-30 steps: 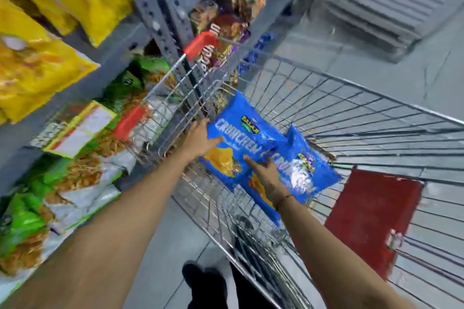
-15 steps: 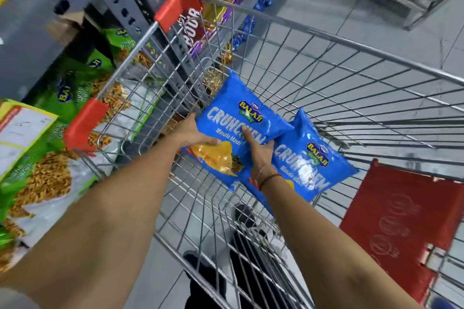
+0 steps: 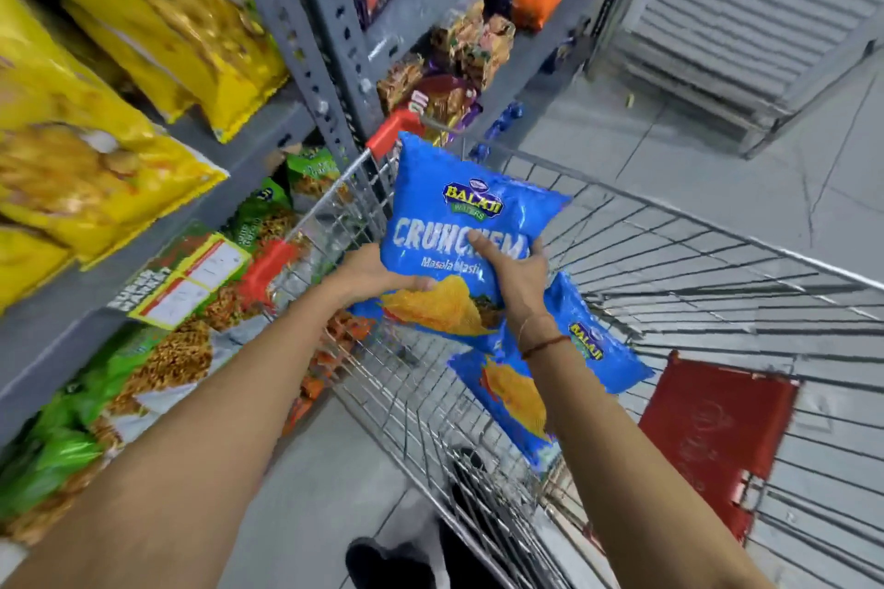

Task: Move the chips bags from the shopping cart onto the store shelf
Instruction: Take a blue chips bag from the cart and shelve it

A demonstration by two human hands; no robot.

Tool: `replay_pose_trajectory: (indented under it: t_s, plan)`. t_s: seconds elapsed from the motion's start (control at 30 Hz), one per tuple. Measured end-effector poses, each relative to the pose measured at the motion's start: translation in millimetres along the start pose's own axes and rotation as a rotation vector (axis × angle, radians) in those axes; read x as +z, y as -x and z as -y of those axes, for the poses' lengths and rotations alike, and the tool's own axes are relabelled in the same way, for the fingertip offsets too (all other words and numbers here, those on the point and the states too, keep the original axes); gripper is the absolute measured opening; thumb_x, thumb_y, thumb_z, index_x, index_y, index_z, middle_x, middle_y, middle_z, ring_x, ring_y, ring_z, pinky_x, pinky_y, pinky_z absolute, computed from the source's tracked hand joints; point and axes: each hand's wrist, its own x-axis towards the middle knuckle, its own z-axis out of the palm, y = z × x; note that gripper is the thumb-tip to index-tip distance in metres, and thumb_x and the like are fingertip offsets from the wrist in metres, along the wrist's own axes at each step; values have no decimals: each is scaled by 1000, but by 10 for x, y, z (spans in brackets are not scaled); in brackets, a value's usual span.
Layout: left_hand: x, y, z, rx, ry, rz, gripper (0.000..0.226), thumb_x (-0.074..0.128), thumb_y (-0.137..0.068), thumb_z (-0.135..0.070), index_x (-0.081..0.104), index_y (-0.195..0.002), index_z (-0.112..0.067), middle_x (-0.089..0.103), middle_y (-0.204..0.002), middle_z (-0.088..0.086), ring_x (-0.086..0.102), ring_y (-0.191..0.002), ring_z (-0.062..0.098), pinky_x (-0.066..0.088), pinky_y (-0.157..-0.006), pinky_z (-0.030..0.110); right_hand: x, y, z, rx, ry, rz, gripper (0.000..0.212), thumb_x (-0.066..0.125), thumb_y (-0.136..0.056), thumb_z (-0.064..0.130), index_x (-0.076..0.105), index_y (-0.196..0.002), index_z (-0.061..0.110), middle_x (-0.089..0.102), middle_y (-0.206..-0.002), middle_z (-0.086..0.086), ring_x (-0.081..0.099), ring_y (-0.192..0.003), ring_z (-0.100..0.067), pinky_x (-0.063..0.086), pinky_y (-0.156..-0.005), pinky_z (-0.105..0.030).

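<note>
A blue chips bag (image 3: 459,215) is held up above the wire shopping cart (image 3: 669,282), near its left corner. My left hand (image 3: 368,273) grips the bag's lower left edge. My right hand (image 3: 516,273) grips its lower right side, fingers across the front. A second blue chips bag (image 3: 531,392) lies in the cart below, partly hidden by my right forearm. The grey store shelf (image 3: 268,134) stands to the left, close beside the cart.
Yellow snack bags (image 3: 119,77) fill the upper shelf and green snack bags (image 3: 158,349) the lower one. A red flap (image 3: 712,440) hangs in the cart's right side. Grey tiled floor and a metal shutter (image 3: 746,14) lie beyond. My shoes (image 3: 392,560) show below.
Both hands have lifted the upper blue bag out of the cart, up and toward the shelf side. The other blue bag stays in the cart.
</note>
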Motion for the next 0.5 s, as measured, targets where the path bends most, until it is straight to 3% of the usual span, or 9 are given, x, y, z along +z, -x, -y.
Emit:
replay_pose_trajectory:
  t_s: [0.13,0.27,0.3,0.4,0.5]
  plan:
    - [-208,449,-471,185,66,-82,73,88,-46,-42,62,-112,-21,66,-114,-5,63,-105,12,53,-86,29,196,352,659,-136,-38,79,56,80,-69,-2,56,-120,1,71,-109,-17,72,-80,-18,59,-66,-28]
    - [-436,977,-988,344,141,-178,82,86,-29,-55,60,-103,-30,67,-104,-14,65,-92,-2,54,-74,17,419,771,1315,-303,-33,160,58,84,-66,4,58,-117,5,73,-106,-10,74,-85,-19,59,-67,-29]
    - [-499,1107,-1114,376,142,-209,80,86,-27,-57,59,-99,-33,66,-103,-14,65,-90,-4,55,-77,20,477,878,1478,-352,-30,171,58,85,-64,6,59,-116,7,74,-105,-9,74,-87,-20,60,-69,-31]
    - [-715,1485,-1454,490,128,-318,89,85,-29,-62,55,-108,-33,64,-117,-6,62,-106,10,52,-92,38,664,1192,1953,-478,-37,222,55,86,-64,11,60,-112,12,74,-106,-8,73,-91,-22,60,-75,-35]
    - [-932,1905,-1770,587,120,-401,92,82,-26,-67,57,-108,-31,65,-112,-10,62,-104,7,52,-92,35,864,1555,2384,-624,-32,268,53,88,-62,19,62,-108,15,74,-106,-7,73,-93,-21,59,-76,-36]
